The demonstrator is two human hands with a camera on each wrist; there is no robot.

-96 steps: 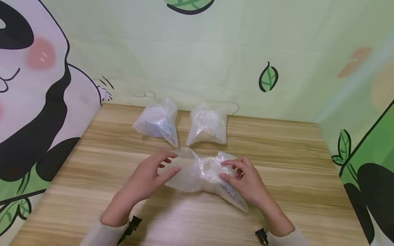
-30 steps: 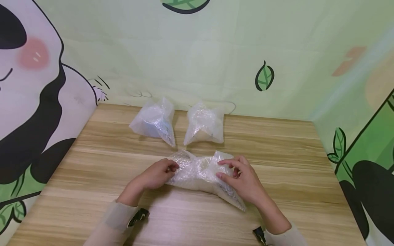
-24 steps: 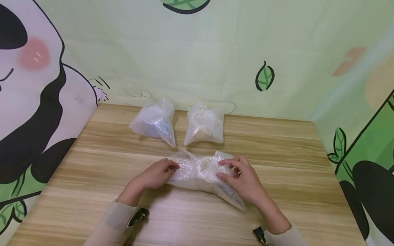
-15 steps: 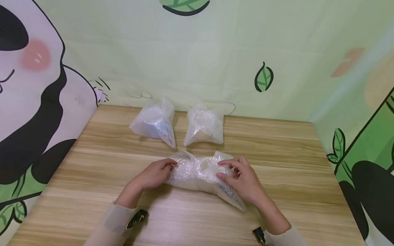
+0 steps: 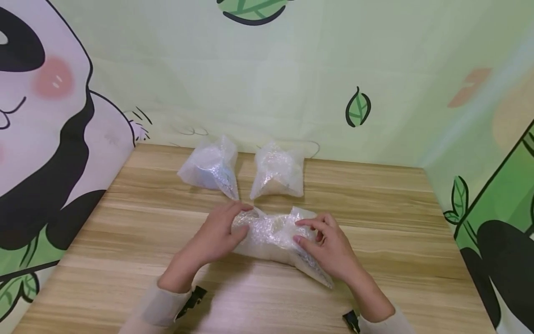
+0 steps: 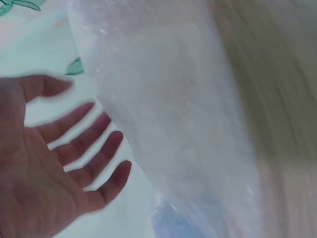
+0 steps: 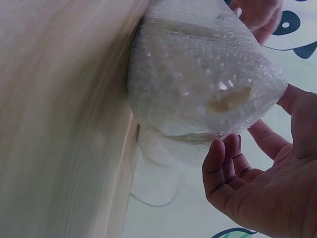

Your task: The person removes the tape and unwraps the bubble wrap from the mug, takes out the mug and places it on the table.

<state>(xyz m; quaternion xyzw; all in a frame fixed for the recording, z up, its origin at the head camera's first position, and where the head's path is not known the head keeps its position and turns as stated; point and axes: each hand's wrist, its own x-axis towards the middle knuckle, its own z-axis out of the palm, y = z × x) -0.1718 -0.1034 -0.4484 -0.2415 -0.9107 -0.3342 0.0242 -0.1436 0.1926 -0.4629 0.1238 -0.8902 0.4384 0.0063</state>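
A long bubble-wrap bag (image 5: 267,236) lies across the table in front of me, its middle puffed up and its right end tapering. At its left end is my left hand (image 5: 219,234), fingers spread and apart; in the left wrist view this hand (image 6: 64,158) shows an empty palm beside the wrap. My right hand (image 5: 331,246) holds the bag's right part between thumb and fingers. Close up in the right wrist view, the bag (image 7: 198,84) has something pale inside, too blurred to name, and the right hand's curved fingers (image 7: 223,168) meet its edge.
Two smaller bubble-wrap bags stand behind, near the wall: the left bag (image 5: 210,169) with something blue inside, the right bag (image 5: 278,171) with something pale. A wood-grain table (image 5: 396,260) meets a green printed backdrop (image 5: 292,69) with leaves and a panda.
The left hand pressed onto the bag's left end, flattening the raised wrap there, then lifted and spread its fingers. My right hand stays in place. The view shifts slightly.
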